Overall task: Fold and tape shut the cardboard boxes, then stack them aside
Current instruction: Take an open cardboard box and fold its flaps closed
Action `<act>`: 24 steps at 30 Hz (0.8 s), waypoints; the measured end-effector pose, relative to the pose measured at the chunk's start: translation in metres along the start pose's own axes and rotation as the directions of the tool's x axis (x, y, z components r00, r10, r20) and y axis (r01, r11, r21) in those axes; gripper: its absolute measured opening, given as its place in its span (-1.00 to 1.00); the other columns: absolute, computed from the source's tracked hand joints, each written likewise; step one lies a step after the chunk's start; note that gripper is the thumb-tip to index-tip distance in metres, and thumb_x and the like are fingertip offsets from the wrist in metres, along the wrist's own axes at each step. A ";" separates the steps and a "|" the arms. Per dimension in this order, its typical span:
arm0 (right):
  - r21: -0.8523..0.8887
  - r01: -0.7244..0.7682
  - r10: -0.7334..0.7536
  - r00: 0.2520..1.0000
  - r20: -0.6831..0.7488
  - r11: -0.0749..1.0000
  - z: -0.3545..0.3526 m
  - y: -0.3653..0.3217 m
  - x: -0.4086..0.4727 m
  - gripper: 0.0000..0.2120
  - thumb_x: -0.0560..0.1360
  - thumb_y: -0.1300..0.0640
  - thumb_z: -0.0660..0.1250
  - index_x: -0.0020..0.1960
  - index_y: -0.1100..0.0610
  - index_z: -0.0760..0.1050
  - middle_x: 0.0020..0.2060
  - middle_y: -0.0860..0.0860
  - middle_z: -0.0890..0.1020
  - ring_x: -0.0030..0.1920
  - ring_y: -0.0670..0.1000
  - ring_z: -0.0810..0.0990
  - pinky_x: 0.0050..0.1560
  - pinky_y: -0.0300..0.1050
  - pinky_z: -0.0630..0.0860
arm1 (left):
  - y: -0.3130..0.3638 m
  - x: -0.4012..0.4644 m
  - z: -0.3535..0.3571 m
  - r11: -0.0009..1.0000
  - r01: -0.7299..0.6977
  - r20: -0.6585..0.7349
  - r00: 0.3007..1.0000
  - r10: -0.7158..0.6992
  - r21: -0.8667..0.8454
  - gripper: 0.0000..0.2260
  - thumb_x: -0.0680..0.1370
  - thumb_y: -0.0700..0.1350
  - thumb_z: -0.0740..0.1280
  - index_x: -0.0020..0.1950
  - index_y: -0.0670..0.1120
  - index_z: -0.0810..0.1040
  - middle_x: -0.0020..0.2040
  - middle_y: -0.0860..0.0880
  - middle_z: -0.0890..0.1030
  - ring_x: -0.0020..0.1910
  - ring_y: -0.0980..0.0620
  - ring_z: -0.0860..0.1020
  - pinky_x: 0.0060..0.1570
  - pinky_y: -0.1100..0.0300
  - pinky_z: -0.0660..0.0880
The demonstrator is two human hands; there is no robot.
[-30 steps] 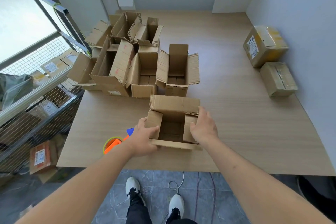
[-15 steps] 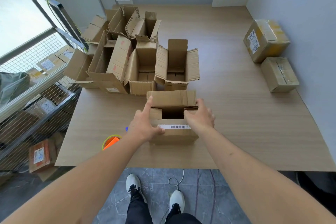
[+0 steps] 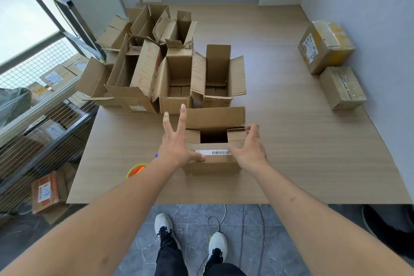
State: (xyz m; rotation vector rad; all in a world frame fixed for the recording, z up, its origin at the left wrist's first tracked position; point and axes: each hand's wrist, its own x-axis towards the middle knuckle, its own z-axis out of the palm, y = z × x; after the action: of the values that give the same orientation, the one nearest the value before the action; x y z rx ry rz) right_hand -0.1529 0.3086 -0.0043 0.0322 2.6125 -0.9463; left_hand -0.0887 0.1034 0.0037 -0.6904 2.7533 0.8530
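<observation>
A small cardboard box (image 3: 212, 163) sits near the table's front edge. Its near flap, with a barcode label, and both side flaps lie folded in; the far flap (image 3: 215, 117) still stands up, and a dark gap shows in the middle. My left hand (image 3: 177, 143) is at the box's left side, thumb pressing the near flap, fingers spread and straight. My right hand (image 3: 248, 148) rests on the right side flap with fingers bent over its far edge. An orange and yellow tape dispenser (image 3: 136, 169) lies on the table left of the box.
Several open boxes (image 3: 174, 78) crowd the table's left back. Two taped boxes (image 3: 324, 46) (image 3: 342, 87) lie at the right by the wall. The wooden table (image 3: 291, 141) has bare surface to the right. A wire rack with parcels (image 3: 44, 119) stands left.
The side flaps and the near labelled flap have been folded down over the opening. My left fingers have lifted and spread; both hands have shifted slightly outward on the box.
</observation>
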 end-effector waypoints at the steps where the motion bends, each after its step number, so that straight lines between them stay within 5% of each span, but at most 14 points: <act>1: -0.015 0.020 -0.019 0.999 0.035 1.000 -0.001 0.003 -0.001 -0.30 0.47 0.04 0.54 0.40 -0.10 0.14 0.37 -0.05 0.43 0.25 0.06 0.50 0.11 -0.01 0.50 | 0.002 0.005 -0.003 0.998 -0.028 0.012 1.000 0.028 0.056 0.46 0.11 0.15 0.73 0.45 0.46 -0.48 0.61 -0.02 -0.40 0.58 -0.36 0.12 0.36 -0.29 0.39; 4: 0.013 0.021 -0.022 0.997 0.070 1.000 0.000 0.011 -0.006 -0.12 0.45 0.08 0.58 0.55 -0.16 0.09 0.49 -0.05 0.38 0.44 0.09 0.41 0.38 0.10 0.44 | 0.007 0.016 -0.009 0.969 -0.140 0.073 0.989 0.127 0.203 0.45 0.09 0.25 0.70 0.48 0.42 -0.48 0.62 0.01 -0.35 0.61 -0.34 -0.21 0.48 -0.33 0.16; 7: 0.012 -0.028 0.027 0.998 0.065 1.000 0.006 0.013 -0.009 -0.05 0.50 0.06 0.53 0.63 -0.14 -0.05 0.54 -0.02 0.35 0.48 0.11 0.39 0.42 0.11 0.40 | 0.012 0.021 -0.008 0.918 -0.210 0.068 0.978 0.199 0.337 0.45 0.09 0.35 0.65 0.52 0.34 -0.47 0.57 -0.12 -0.05 0.57 -0.30 -0.06 0.51 -0.22 0.13; 11: -0.027 -0.062 0.063 0.997 0.049 0.998 0.012 0.009 -0.012 0.03 0.53 0.09 0.50 0.66 -0.12 -0.21 0.52 0.04 0.39 0.44 0.14 0.44 0.32 0.08 0.46 | 0.018 0.031 -0.011 0.864 -0.214 -0.006 0.970 0.243 0.455 0.39 0.13 0.38 0.61 0.58 0.27 -0.39 0.26 -0.11 0.15 0.29 -0.15 0.18 0.43 -0.08 0.14; 14: -0.023 -0.064 0.064 0.998 0.011 0.998 0.014 0.009 -0.012 0.05 0.53 0.09 0.50 0.66 -0.10 -0.25 0.51 0.04 0.40 0.42 0.14 0.46 0.30 0.08 0.48 | 0.011 0.035 -0.017 0.782 -0.275 -0.007 0.942 0.336 0.559 0.09 0.25 0.38 0.56 0.61 0.32 -0.03 0.14 -0.04 0.18 0.21 -0.11 0.22 0.38 -0.07 0.15; 17: -0.009 -0.073 0.073 0.997 -0.019 0.997 0.018 0.011 -0.010 0.05 0.53 0.09 0.50 0.66 -0.09 -0.24 0.52 0.04 0.39 0.43 0.16 0.46 0.32 0.10 0.45 | 0.005 0.029 -0.013 0.695 -0.421 0.002 0.856 0.517 0.583 -0.32 0.35 0.26 0.54 0.43 0.32 0.40 0.09 0.02 0.27 0.18 -0.09 0.29 0.33 -0.06 0.17; 20: 0.005 -0.041 0.041 0.998 -0.038 0.999 0.019 0.012 -0.010 0.07 0.51 0.10 0.52 0.66 -0.12 -0.24 0.52 0.03 0.40 0.43 0.17 0.45 0.33 0.11 0.43 | -0.003 0.021 0.001 0.649 -0.561 0.128 0.798 0.589 0.514 -0.57 0.47 0.23 0.45 0.32 0.21 0.55 0.23 0.00 0.40 0.20 -0.10 0.42 0.31 -0.03 0.30; 24: 0.005 0.106 -0.105 0.993 -0.049 0.994 0.022 0.018 -0.011 -0.03 0.53 0.16 0.48 0.63 -0.29 -0.11 0.55 -0.02 0.30 0.46 0.09 0.39 0.35 0.10 0.43 | -0.018 0.014 0.018 0.732 -0.517 0.196 0.853 0.484 0.443 -0.45 0.58 0.27 0.29 0.54 0.13 0.37 0.54 -0.05 0.28 0.49 -0.13 0.27 0.46 -0.02 0.27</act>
State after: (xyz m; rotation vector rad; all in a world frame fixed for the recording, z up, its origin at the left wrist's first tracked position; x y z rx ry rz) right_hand -0.1331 0.3102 -0.0271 -0.0829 2.6786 -1.0025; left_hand -0.0920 0.0954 -0.0235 0.1927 2.9399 0.2042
